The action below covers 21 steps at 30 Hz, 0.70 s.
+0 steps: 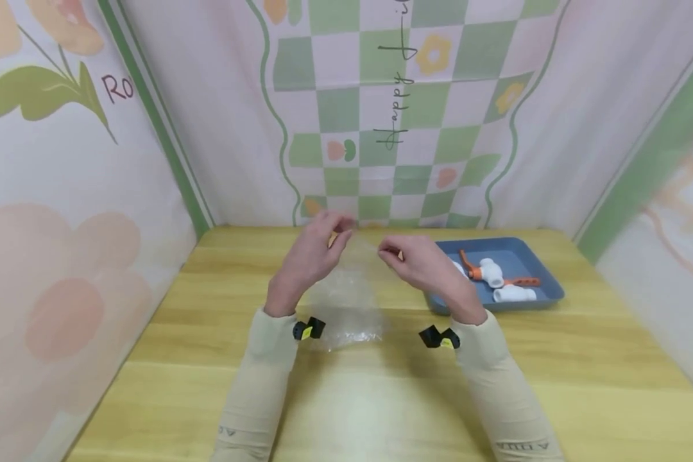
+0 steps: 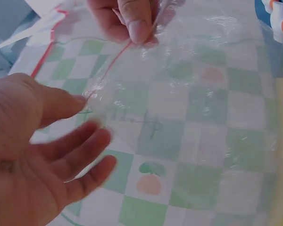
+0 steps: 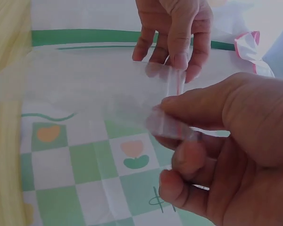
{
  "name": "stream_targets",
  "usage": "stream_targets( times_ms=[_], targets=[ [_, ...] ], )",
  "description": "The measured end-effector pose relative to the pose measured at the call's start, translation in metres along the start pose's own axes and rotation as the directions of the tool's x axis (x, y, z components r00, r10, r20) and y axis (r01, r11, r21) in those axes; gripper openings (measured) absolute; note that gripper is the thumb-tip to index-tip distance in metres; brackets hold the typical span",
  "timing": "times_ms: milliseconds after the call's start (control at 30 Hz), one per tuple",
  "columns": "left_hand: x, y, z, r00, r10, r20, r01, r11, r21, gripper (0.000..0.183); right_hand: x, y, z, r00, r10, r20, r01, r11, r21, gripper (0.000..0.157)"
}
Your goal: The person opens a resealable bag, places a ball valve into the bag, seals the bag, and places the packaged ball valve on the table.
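A clear zip bag (image 1: 346,308) hangs between both hands above the table, with a red line along its top edge. My left hand (image 1: 317,253) pinches that edge at one side; in the left wrist view its thumb (image 2: 66,104) meets the red line while the other fingers spread. My right hand (image 1: 418,260) pinches the bag's edge farther along, thumb over curled fingers, as the right wrist view shows the right hand (image 3: 226,127) close up. The bag (image 3: 85,80) looks flat, and nothing shows inside it.
To the right, a blue tray (image 1: 525,253) holds white pipe fittings (image 1: 514,294) and a white valve (image 1: 491,273) with an orange handle. The wooden table (image 1: 208,359) meets printed curtains (image 1: 375,128) at the back and sides.
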State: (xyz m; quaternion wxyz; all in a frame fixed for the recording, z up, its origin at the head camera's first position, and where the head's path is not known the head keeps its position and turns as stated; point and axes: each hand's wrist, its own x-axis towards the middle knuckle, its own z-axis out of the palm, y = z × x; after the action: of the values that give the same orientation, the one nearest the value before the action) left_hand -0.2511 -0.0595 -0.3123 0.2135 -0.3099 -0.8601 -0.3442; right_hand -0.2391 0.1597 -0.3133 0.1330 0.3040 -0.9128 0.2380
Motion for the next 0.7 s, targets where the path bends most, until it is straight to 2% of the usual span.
stream_targets(
  times_ms=[100, 200, 367, 467, 700],
  targets=[
    [-0.002, 0.003, -0.002, 0.997, -0.025, -0.073, 0.022, 0.999, -0.047, 0.026, -0.002, 0.001, -0.003, 0.998, 0.060, -0.017, -0.059, 0.996, 0.070, 0.010],
    [-0.004, 0.006, -0.005, 0.993, -0.001, -0.117, -0.007, 0.997, -0.074, 0.023, -0.002, 0.001, -0.008, 0.996, 0.078, -0.036, -0.072, 0.987, 0.142, 0.012],
    [-0.007, 0.017, -0.008, 0.993, 0.081, -0.085, -0.086, 0.994, -0.061, 0.014, -0.001, -0.002, -0.014, 0.995, 0.055, -0.084, -0.034, 0.972, 0.234, 0.011],
    [-0.010, 0.024, -0.008, 0.992, 0.105, -0.068, -0.109, 0.992, -0.061, 0.015, -0.003, -0.005, -0.013, 0.993, 0.033, -0.115, 0.003, 0.952, 0.305, 0.010],
    [-0.014, 0.036, -0.006, 0.990, 0.142, -0.012, -0.142, 0.985, -0.095, 0.018, -0.005, -0.010, -0.008, 0.995, -0.033, -0.093, 0.077, 0.854, 0.514, 0.012]
  ],
)
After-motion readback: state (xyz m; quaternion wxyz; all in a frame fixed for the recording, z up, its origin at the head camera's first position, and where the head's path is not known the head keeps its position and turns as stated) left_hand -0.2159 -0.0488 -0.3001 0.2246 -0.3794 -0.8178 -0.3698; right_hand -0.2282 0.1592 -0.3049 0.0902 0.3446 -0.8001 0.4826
